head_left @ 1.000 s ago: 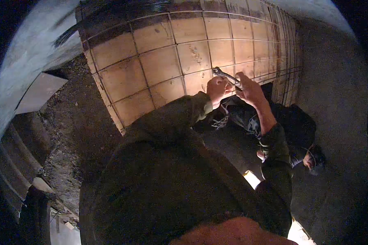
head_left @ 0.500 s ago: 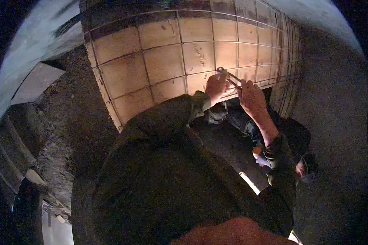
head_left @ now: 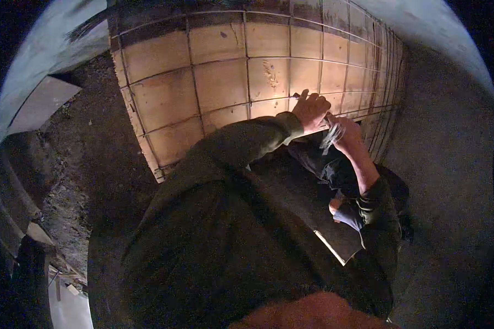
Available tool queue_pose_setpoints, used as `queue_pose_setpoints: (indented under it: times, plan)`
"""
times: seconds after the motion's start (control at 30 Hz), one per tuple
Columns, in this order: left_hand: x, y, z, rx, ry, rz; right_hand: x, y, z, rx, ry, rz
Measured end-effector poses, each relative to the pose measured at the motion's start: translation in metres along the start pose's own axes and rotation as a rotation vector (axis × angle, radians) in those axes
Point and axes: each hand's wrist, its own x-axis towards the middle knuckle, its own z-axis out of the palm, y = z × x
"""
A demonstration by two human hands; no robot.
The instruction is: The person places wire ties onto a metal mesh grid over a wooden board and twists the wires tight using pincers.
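Note:
My left hand [head_left: 312, 111] is closed around a slim hand tool at the lower part of a steel bar grid [head_left: 248, 77]. The tool's small dark head [head_left: 296, 96] pokes out beyond the fingers, and the rest is hidden. Just right of it and lower, my right hand [head_left: 348, 135] is closed with its fingertips close to the left hand. A grey, streaked bundle of thin strands [head_left: 331, 138], perhaps wire, hangs from it, blurred. Behind the grid stands a lit wooden panel [head_left: 219, 82].
Below my hands another person in dark clothing [head_left: 324, 164] is close, with a hand [head_left: 335, 206] showing beside my right forearm. A pale board [head_left: 44, 104] lies on rough dirt [head_left: 71, 203] at left. A grey wall [head_left: 444, 164] rises at right.
The left hand has shifted right, now covering most of the tool that showed between both hands. My right hand has dropped and turned, and the grey strands now show at it.

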Motion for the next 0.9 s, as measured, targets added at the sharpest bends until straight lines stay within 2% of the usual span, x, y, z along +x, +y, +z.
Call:
queue_pose_setpoints:
  times: [0.03,0.07,0.1,0.17,0.33,0.5,0.63,0.73,0.83,0.87,0.9]
  plan:
    - [0.000,0.000,0.009,-0.007,0.124,0.007,0.001,0.005,0.010,-0.058,0.016,0.017]
    - [-0.002,-0.002,0.016,-0.011,0.120,0.005,0.001,0.009,0.019,-0.113,0.029,0.031]
    - [-0.004,-0.003,0.014,-0.044,0.182,0.006,-0.007,-0.006,-0.001,-0.087,0.131,-0.020]
    - [-0.006,-0.010,0.031,-0.057,0.312,0.029,-0.014,-0.013,-0.012,-0.114,0.160,-0.029]
    - [-0.005,-0.005,0.022,-0.080,0.282,-0.003,-0.014,-0.024,-0.013,-0.130,0.192,0.053]
    - [-0.006,-0.005,0.016,-0.137,0.291,0.002,-0.009,-0.033,-0.017,-0.189,0.124,0.127]
    - [-0.008,-0.004,0.015,-0.188,0.301,0.000,-0.007,-0.029,-0.016,-0.274,0.178,0.024]
    - [-0.011,-0.007,0.014,-0.192,0.319,0.045,-0.007,-0.031,-0.021,-0.213,0.183,0.009]
    - [-0.016,-0.013,0.008,-0.188,0.311,0.107,0.002,-0.024,-0.017,-0.088,0.058,0.025]
    - [-0.017,-0.015,0.005,-0.193,0.290,0.135,0.008,-0.008,0.001,0.023,0.043,-0.034]
    - [-0.018,-0.014,0.004,-0.115,0.366,0.173,0.012,-0.009,-0.001,0.136,0.027,-0.093]
